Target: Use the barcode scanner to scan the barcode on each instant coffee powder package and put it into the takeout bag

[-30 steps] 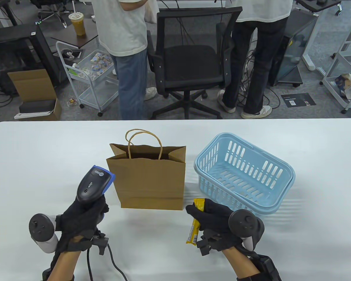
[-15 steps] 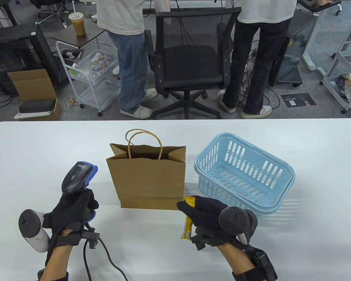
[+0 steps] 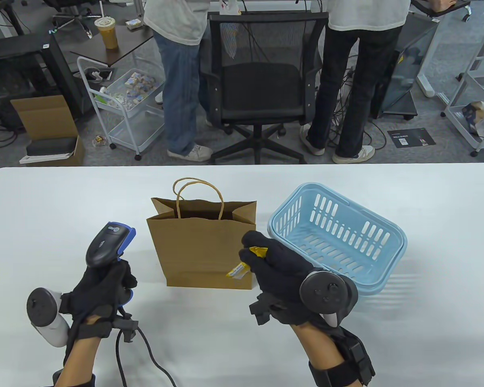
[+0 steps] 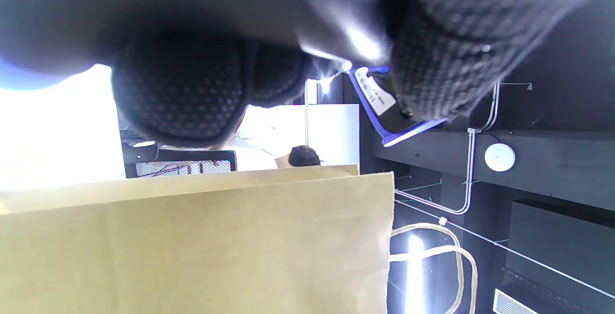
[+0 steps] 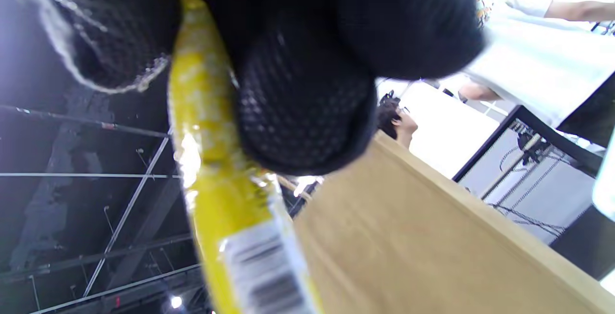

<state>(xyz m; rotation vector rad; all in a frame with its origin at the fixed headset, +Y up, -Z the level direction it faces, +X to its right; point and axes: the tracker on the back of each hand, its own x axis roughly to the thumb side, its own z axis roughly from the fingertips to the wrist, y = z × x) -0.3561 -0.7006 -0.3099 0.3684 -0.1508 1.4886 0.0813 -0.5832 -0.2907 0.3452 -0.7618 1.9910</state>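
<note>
A brown paper takeout bag [image 3: 205,250] stands open at the table's middle; its side fills the left wrist view [image 4: 192,242] and shows in the right wrist view [image 5: 423,237]. My right hand [image 3: 262,258] grips a yellow coffee stick package [image 3: 238,269] in front of the bag's right lower side; its barcode end [image 5: 269,271] points down. My left hand [image 3: 109,284] holds the black and blue barcode scanner [image 3: 108,244] upright, left of the bag; its blue edge [image 4: 384,112] shows between the fingers.
A light blue plastic basket [image 3: 339,238] sits right of the bag, just beyond my right hand. The scanner's cable [image 3: 145,354] trails to the table's front edge. Behind the table stand two people [image 3: 177,80] and a black office chair [image 3: 262,76].
My right hand has lifted the package up and forward, from near the table surface to in front of the bag's right side. My left hand drew the scanner left and now holds still.
</note>
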